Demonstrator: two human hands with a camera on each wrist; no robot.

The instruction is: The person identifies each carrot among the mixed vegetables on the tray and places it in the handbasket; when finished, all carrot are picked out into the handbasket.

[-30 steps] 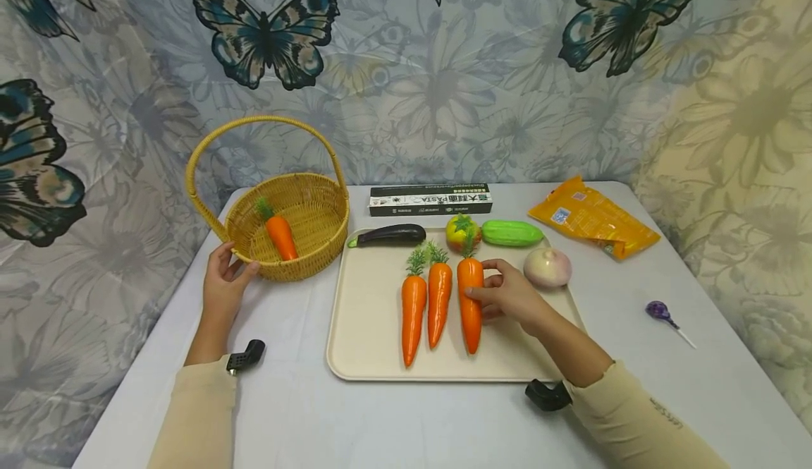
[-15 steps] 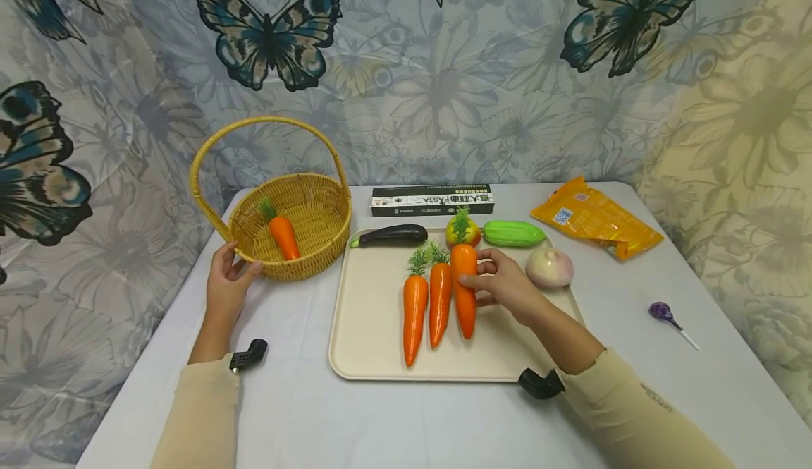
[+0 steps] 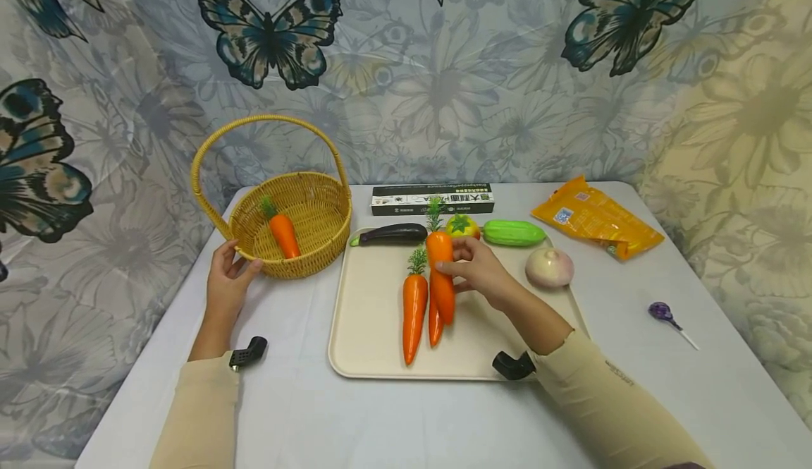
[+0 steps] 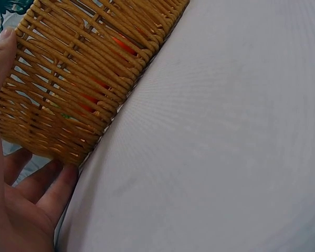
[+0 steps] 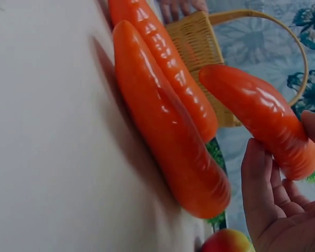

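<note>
My right hand (image 3: 478,271) pinches an orange carrot (image 3: 442,298) with a green leafy top between thumb and fingers. In the right wrist view, the held carrot (image 5: 252,102) is lifted off the tray (image 3: 364,321). It overlaps a second carrot (image 3: 434,329) in the head view, hiding most of it. Left of that lies a third carrot (image 3: 414,314). At the far left my left hand (image 3: 228,282) holds the near left side of a wicker basket (image 3: 311,263), thumb and fingers spread on its wall (image 4: 84,79). Inside the basket lies one carrot (image 3: 283,235).
Along the tray's back are an eggplant (image 3: 396,234), a red-and-yellow fruit (image 3: 462,226), a green cucumber-like vegetable (image 3: 512,233) and an onion (image 3: 549,267). Behind stands a pasta box (image 3: 433,199). An orange packet (image 3: 590,218) and a lollipop (image 3: 661,312) lie right.
My right hand has raised the carrot from the tray's right part and carried it left, over the middle carrot. My left hand has stayed at the basket.
</note>
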